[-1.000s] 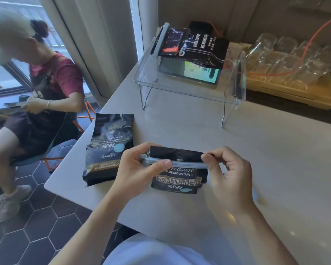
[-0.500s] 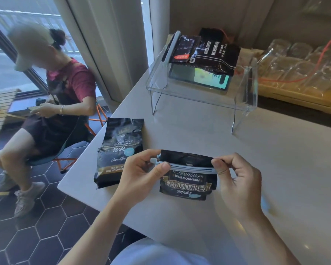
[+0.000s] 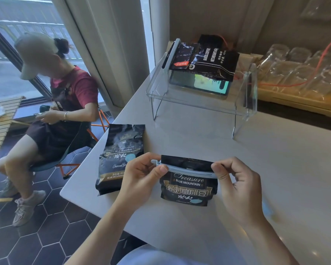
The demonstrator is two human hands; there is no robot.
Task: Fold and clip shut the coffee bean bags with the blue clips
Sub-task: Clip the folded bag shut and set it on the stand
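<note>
Pale bench (image 3: 199, 134) by a window, dark hexagon-tiled floor (image 3: 27, 236) left, clear acrylic stand (image 3: 199, 104) far, both hands, left hand (image 3: 141, 176) and right hand (image 3: 239, 186), pinching the blue clip (image 3: 189, 170) on a coffee bag (image 3: 187, 190)

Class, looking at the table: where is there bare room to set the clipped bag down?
Bare tabletop lies between the clipped bag and the acrylic stand, and right of the right hand. The left edge is crowded by the second bag beside the left hand.

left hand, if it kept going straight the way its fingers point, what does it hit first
The left hand points right along the blue clip, so it would likely first meet the right hand pinching the clip's other end; depth is unclear.
</note>
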